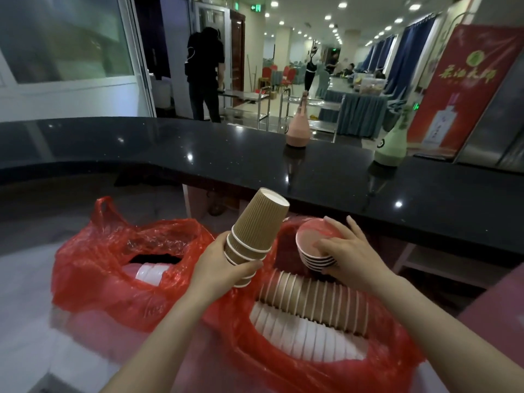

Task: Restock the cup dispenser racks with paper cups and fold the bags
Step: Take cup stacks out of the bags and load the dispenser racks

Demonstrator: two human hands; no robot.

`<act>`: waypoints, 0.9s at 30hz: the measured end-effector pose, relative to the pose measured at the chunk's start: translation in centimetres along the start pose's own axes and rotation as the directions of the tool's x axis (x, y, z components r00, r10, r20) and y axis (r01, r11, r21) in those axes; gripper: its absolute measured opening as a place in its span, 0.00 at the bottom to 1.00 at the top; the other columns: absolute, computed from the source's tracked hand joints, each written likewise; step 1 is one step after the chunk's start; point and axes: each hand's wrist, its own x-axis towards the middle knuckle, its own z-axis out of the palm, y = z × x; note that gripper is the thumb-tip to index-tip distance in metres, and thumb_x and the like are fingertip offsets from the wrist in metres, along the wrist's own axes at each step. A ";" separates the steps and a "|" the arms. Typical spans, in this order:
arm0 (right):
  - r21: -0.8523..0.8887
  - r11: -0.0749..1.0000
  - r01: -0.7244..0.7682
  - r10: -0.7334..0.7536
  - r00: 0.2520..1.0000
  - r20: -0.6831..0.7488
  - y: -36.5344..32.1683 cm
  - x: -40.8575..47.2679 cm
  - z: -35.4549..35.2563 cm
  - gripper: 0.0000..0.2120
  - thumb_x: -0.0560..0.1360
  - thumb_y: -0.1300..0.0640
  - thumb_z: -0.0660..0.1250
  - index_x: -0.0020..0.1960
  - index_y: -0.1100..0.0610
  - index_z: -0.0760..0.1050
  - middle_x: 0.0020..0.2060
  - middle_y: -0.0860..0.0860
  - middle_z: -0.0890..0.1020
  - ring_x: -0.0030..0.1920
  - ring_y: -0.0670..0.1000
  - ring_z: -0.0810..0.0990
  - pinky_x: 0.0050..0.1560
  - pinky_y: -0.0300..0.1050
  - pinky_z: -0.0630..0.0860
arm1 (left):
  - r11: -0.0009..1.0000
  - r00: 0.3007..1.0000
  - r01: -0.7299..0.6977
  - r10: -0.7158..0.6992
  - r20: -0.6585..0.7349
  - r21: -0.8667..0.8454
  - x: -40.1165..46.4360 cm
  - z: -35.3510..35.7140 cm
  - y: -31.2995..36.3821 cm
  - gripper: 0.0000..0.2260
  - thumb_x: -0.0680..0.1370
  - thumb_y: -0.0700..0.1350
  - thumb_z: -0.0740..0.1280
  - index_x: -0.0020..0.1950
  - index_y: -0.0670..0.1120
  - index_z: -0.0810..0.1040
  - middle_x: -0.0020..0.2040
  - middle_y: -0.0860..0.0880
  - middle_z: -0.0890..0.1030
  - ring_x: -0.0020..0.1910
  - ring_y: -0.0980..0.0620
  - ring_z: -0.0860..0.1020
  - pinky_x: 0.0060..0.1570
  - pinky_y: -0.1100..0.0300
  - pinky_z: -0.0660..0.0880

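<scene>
My left hand grips a short stack of brown ribbed paper cups, bottoms tilted up and to the right. My right hand holds another small nested stack of cups with its open mouth facing me. Both stacks hover over a red plastic bag at the lower right. In that bag lie a long row of brown cups and a row of white cups. A second red bag to the left holds white cups.
A black glossy counter curves across behind the bags, bearing a pink bottle-shaped item and a green one. A person in black stands beyond the counter. A red banner leans at the right.
</scene>
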 end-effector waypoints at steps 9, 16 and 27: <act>0.270 0.952 -0.144 0.238 0.902 -0.359 -4.9 -2.6 -6.5 0.19 0.57 0.55 0.82 0.41 0.56 0.75 0.55 0.53 0.81 0.65 0.50 0.72 0.70 0.68 0.41 | 0.985 0.998 -0.032 0.041 0.056 -0.167 -1.7 -3.0 0.9 0.27 0.58 0.62 0.76 0.54 0.61 0.74 0.47 0.59 0.83 0.43 0.64 0.81 0.44 0.58 0.77; 0.652 0.695 -0.303 0.596 0.749 -0.288 -10.7 -3.5 -9.2 0.15 0.66 0.53 0.77 0.44 0.51 0.70 0.38 0.41 0.76 0.45 0.35 0.74 0.73 0.63 0.52 | 0.953 0.991 -0.072 0.103 0.090 -0.295 -4.2 -5.3 1.6 0.26 0.62 0.56 0.78 0.58 0.55 0.75 0.48 0.55 0.83 0.44 0.64 0.81 0.39 0.68 0.74; 0.973 0.222 -0.056 0.838 0.521 -0.161 -16.8 -3.2 -9.3 0.23 0.68 0.60 0.76 0.56 0.44 0.69 0.47 0.46 0.79 0.43 0.39 0.81 0.40 0.36 0.79 | 0.866 0.994 -0.075 0.103 0.030 -0.495 -8.8 -10.2 0.3 0.22 0.64 0.54 0.72 0.57 0.52 0.75 0.50 0.55 0.83 0.47 0.61 0.81 0.41 0.70 0.76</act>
